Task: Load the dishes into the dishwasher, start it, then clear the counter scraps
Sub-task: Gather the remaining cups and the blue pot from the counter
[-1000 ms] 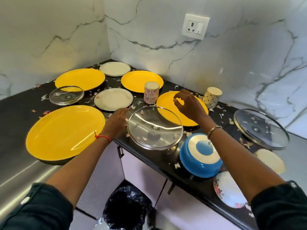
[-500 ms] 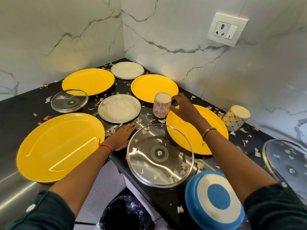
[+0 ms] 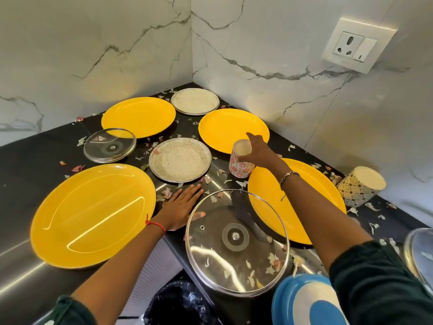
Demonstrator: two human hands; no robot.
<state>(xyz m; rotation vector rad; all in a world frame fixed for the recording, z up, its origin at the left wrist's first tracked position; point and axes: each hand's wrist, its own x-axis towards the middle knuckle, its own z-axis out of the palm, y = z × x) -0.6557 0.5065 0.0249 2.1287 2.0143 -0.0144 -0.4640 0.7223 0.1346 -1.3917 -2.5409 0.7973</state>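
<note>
My right hand (image 3: 260,152) is closed around the rim of a white cup with red flowers (image 3: 240,168), which stands upright between two yellow plates (image 3: 232,127) (image 3: 264,198). My left hand (image 3: 180,208) lies flat and open on the black counter (image 3: 35,156), beside a large glass lid (image 3: 236,242) at the counter's front edge. A soiled steel plate (image 3: 180,159) sits just beyond that hand. A big yellow plate (image 3: 93,214) lies to its left. Pale scraps (image 3: 372,206) litter the counter.
At the back lie another yellow plate (image 3: 138,117), a steel plate (image 3: 195,100) and a small glass lid (image 3: 110,145). A patterned cup (image 3: 358,188) leans at the right. A blue bowl (image 3: 304,301) and another lid (image 3: 419,252) are near right. A black-lined bin (image 3: 178,303) stands below.
My right hand moved from above the yellow plate to the floral cup and closed on its rim. My left hand slid forward and flattened on the counter. The view moved closer.
</note>
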